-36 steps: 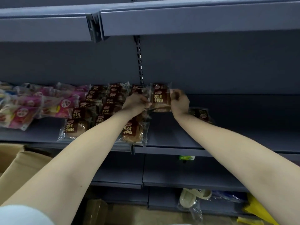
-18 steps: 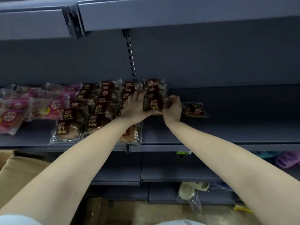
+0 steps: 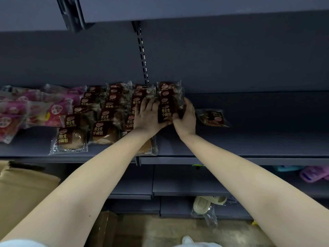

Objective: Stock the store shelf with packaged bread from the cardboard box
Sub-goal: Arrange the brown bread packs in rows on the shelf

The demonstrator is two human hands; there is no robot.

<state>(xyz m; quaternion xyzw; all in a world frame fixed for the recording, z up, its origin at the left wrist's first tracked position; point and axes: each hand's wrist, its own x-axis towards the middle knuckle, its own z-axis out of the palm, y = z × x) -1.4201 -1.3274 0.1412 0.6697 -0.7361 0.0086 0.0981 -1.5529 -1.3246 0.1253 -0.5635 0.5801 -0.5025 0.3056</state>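
Note:
Both my hands reach onto the grey store shelf [image 3: 231, 145]. Between them lies a brown-labelled bread packet [image 3: 166, 113], the front one of a short row that runs to the back wall. My left hand [image 3: 147, 116] rests flat against the packet's left side, fingers spread over the neighbouring row. My right hand [image 3: 185, 118] curls round its right edge. Several more rows of the same brown bread packets [image 3: 99, 125] lie to the left. One loose brown packet [image 3: 212, 117] lies alone to the right. A corner of the cardboard box [image 3: 19, 189] shows at lower left.
Pink-wrapped packets [image 3: 23, 111] fill the shelf's far left. The shelf's right half is bare grey metal. An upper shelf [image 3: 195, 8] overhangs closely. Lower shelves hold bagged beige slippers [image 3: 208, 204] and purple slippers [image 3: 313, 173]. Another cardboard piece [image 3: 106, 229] lies on the floor.
The packet I held up between both hands has come down onto the shelf at the front of the rightmost row. My hands now lie low against its sides.

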